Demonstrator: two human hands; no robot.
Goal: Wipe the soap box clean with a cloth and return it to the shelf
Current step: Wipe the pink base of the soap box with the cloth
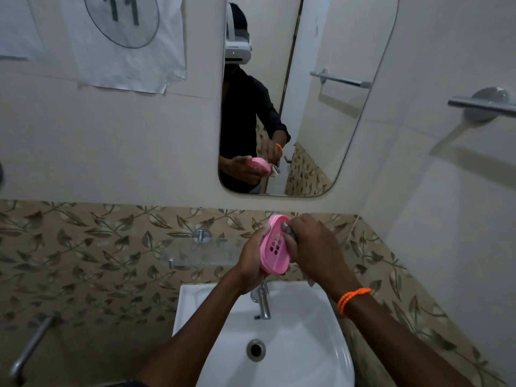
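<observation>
Above the sink's point(195, 308) back edge, the left hand point(251, 261) grips a light, rigid, likely slippery pink soap box point(275, 245) by its rim; the right hand point(312, 247) clutches the cloth point(287, 229).

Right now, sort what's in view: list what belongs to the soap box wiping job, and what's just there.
Part of the job:
- pink soap box, held in the left hand
- cloth, gripped in the right hand
- glass shelf on the wall

Just there:
- sink and tap
- mirror
- towel bar
- paper sign
</observation>
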